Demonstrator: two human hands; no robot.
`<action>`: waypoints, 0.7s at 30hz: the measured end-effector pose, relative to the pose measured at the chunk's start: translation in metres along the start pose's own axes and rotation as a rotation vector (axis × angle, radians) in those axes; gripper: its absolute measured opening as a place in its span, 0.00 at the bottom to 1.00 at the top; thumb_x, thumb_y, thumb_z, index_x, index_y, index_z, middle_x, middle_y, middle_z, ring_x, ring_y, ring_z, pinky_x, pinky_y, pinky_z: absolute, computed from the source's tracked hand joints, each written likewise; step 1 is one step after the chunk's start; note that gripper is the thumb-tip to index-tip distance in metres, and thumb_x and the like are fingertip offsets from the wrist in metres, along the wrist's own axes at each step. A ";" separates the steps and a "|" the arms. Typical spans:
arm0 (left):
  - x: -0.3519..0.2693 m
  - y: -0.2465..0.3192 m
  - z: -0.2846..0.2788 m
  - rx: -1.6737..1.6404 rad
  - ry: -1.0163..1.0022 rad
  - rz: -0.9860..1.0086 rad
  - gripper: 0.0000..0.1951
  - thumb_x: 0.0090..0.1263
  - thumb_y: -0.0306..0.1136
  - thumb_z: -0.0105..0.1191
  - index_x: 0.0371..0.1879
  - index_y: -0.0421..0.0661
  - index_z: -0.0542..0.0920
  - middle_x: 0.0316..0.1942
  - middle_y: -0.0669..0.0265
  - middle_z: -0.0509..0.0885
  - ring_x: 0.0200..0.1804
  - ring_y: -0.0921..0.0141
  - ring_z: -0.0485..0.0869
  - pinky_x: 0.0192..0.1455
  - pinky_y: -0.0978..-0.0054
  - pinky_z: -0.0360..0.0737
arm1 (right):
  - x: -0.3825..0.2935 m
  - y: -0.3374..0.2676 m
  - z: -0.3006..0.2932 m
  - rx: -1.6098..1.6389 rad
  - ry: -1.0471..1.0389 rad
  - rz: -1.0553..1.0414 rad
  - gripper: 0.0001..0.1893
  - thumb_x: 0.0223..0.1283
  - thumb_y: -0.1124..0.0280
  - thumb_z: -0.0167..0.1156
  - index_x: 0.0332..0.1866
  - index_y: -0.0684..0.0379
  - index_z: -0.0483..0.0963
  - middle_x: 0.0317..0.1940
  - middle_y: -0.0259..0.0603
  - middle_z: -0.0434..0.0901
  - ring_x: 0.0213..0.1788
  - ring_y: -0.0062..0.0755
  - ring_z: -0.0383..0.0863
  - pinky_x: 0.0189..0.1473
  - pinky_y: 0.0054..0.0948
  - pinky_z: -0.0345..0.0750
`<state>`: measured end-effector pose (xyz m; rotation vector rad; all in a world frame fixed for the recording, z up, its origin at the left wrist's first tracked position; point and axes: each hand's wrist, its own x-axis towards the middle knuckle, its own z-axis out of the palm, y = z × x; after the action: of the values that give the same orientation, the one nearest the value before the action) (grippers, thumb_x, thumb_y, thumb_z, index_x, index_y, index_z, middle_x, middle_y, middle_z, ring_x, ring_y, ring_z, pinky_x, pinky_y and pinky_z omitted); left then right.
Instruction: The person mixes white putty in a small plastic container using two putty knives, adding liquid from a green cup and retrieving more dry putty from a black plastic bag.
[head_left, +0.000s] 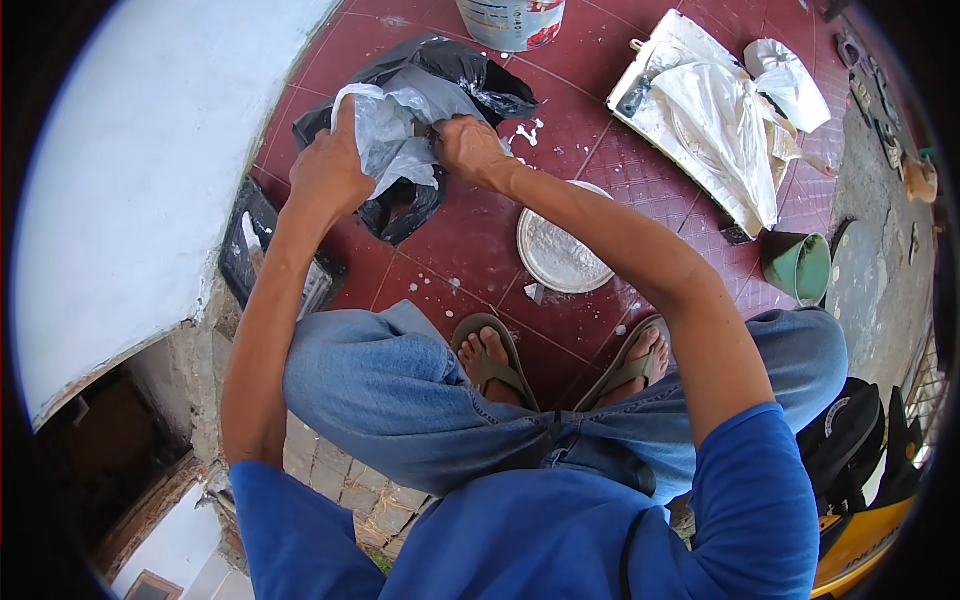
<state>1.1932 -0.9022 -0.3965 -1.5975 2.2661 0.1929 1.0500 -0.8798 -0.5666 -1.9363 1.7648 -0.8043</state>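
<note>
A whitish plastic bag (390, 161) lies bunched up on top of a black plastic bag (420, 202) on the red tiled floor. On the white bag's left side, my left hand (330, 169) grips its rim, the index finger stretched along the edge. At the bag's right side my right hand (471, 146) is closed on a small dark thing, mostly hidden by the fingers; I cannot tell what it is. Below my right forearm lies a round white lid (564, 251) coated with white powder or dried paint.
A paint bucket (514, 22) stands beyond the bags. At the right are a white-smeared tray (649, 94) with plastic sheeting and a green plastic cup (799, 266). A dark tray (251, 225) sits by the white wall (150, 150). White spatters dot the tiles near my sandalled feet.
</note>
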 end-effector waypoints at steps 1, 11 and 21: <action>0.000 -0.002 0.002 -0.017 0.017 0.016 0.46 0.47 0.27 0.57 0.68 0.47 0.46 0.48 0.45 0.74 0.51 0.51 0.76 0.54 0.60 0.73 | 0.000 0.002 0.003 0.054 0.013 0.012 0.14 0.48 0.69 0.51 0.37 0.67 0.76 0.33 0.59 0.78 0.39 0.56 0.78 0.43 0.42 0.75; -0.002 -0.007 0.004 -0.234 0.076 0.170 0.46 0.43 0.24 0.58 0.66 0.44 0.49 0.42 0.42 0.77 0.48 0.46 0.76 0.51 0.57 0.71 | 0.009 -0.007 0.022 0.498 -0.045 0.250 0.18 0.45 0.63 0.56 0.39 0.64 0.78 0.36 0.57 0.79 0.45 0.53 0.77 0.53 0.38 0.71; 0.001 -0.015 0.011 -0.266 0.100 0.210 0.45 0.44 0.26 0.59 0.65 0.43 0.51 0.42 0.45 0.78 0.47 0.49 0.77 0.52 0.59 0.72 | 0.014 -0.021 0.034 0.608 -0.027 0.358 0.21 0.45 0.63 0.59 0.43 0.66 0.77 0.41 0.57 0.79 0.47 0.50 0.78 0.55 0.33 0.71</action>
<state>1.2093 -0.9055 -0.4055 -1.5169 2.5754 0.4981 1.0887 -0.8939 -0.5762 -1.1947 1.5448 -1.0225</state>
